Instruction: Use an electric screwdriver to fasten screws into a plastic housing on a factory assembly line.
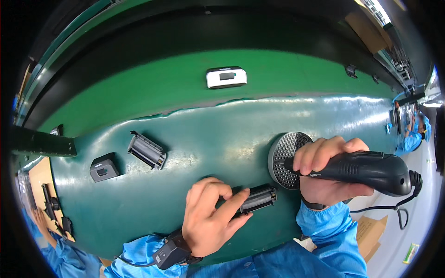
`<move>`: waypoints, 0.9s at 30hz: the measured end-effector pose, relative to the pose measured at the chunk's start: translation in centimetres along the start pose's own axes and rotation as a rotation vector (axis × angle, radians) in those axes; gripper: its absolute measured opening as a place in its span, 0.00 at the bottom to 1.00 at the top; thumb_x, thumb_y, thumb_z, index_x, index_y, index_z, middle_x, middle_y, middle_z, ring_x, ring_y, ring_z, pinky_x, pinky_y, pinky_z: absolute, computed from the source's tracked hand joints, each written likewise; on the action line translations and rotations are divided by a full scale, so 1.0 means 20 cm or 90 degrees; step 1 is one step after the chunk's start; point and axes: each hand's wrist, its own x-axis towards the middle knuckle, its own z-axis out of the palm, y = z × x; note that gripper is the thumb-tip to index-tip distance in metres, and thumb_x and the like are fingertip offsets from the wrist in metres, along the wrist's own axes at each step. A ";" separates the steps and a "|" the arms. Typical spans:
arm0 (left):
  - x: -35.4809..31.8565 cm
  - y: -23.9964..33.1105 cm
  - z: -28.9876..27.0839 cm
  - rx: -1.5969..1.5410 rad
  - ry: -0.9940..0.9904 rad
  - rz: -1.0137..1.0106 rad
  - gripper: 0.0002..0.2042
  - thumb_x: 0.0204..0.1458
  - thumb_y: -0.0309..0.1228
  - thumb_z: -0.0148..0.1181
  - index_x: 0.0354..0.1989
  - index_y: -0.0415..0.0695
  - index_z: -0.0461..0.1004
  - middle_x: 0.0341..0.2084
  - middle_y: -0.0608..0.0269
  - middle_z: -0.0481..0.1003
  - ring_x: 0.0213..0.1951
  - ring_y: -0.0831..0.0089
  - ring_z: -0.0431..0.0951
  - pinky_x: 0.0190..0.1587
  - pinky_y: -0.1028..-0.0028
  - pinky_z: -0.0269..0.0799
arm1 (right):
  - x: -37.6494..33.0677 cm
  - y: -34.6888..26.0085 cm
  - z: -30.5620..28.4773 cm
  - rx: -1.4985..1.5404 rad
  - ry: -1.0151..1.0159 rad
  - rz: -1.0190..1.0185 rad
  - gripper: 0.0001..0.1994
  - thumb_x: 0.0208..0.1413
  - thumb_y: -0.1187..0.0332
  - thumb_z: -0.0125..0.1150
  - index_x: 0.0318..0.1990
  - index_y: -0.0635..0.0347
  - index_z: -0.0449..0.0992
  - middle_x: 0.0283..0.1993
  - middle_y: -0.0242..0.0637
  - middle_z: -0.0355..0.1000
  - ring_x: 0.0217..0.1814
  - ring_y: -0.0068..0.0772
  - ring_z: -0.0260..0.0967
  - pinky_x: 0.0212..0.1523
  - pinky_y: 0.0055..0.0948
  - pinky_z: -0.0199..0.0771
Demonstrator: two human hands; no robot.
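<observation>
My right hand (327,155) is wrapped round a black corded electric screwdriver (371,171). Its front end points left, over a round grey dish full of small holes (294,141); the bit itself I cannot make out. With thumb and fingers, my left hand (206,220) grips a black, trough-shaped plastic housing (259,199) lying on the green mat (199,167), just left of and below the dish. A similar open housing (147,150) lies farther left. Beside it is a small dark grey rounded case (104,167).
A white-and-black case (226,78) lies on the green strip (287,74) beyond the mat. Small black parts (351,71) are at the far right. Another person's hand (41,222) is at the lower left, near black parts on a tan board (42,173). The screwdriver's cord (382,207) hangs right.
</observation>
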 end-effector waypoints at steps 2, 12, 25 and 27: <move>-0.01 0.00 0.00 -0.021 -0.005 -0.003 0.28 0.26 0.29 0.84 0.45 0.44 0.87 0.39 0.63 0.69 0.47 0.58 0.73 0.50 0.60 0.72 | -0.01 -0.05 0.05 0.040 0.041 -0.041 0.38 0.62 0.27 0.56 0.62 0.51 0.65 0.31 0.39 0.70 0.26 0.37 0.72 0.27 0.39 0.77; -0.04 -0.01 -0.01 -0.059 -0.014 -0.022 0.33 0.25 0.28 0.82 0.50 0.44 0.86 0.42 0.65 0.70 0.51 0.58 0.73 0.53 0.60 0.71 | -0.22 -0.13 0.36 0.034 -0.082 -0.005 0.28 0.69 0.37 0.55 0.52 0.55 0.62 0.21 0.42 0.71 0.13 0.36 0.68 0.13 0.35 0.75; -0.05 -0.02 0.00 -0.067 0.012 -0.010 0.30 0.28 0.27 0.80 0.49 0.44 0.86 0.41 0.66 0.70 0.51 0.59 0.73 0.52 0.61 0.71 | -0.20 -0.22 0.38 -0.030 -0.088 0.185 0.27 0.69 0.34 0.50 0.49 0.50 0.66 0.22 0.47 0.71 0.16 0.45 0.69 0.18 0.44 0.75; -0.06 -0.02 0.00 -0.071 0.006 -0.015 0.29 0.29 0.27 0.80 0.49 0.43 0.86 0.41 0.66 0.70 0.51 0.59 0.73 0.52 0.61 0.71 | -0.21 -0.22 0.38 -0.019 -0.087 0.183 0.27 0.69 0.35 0.51 0.49 0.51 0.66 0.22 0.47 0.72 0.16 0.45 0.69 0.18 0.45 0.75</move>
